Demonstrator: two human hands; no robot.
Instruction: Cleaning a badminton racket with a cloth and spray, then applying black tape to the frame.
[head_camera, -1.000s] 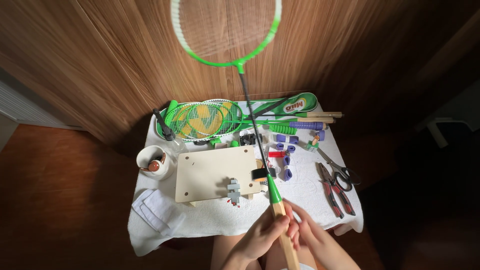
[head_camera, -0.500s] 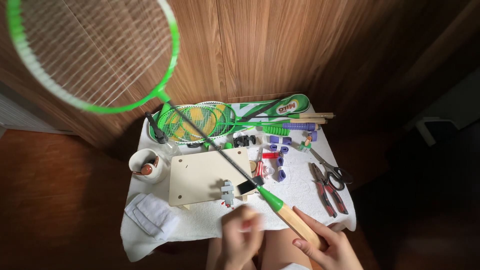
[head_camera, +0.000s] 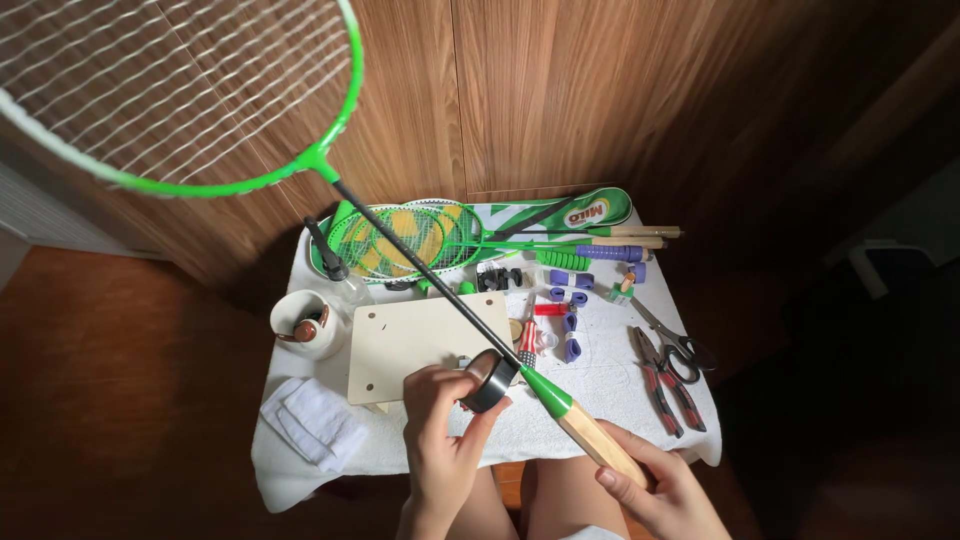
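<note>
My right hand grips the bare wooden handle of a green badminton racket whose black shaft slants up and left to the strung head in the top left corner. My left hand holds a roll of black tape up against the shaft, just above the green cone of the handle. Both hands hover over the near edge of a small table covered by a white cloth.
On the table lie a pale wooden board, more green rackets and a racket cover, purple grip rolls, scissors, red-handled pliers, a white cup and a folded white cloth. A wood-panelled wall stands behind.
The racket head swung from upright to far up-left. My left hand left the handle, picked up the black tape roll and brought it to the shaft.
</note>
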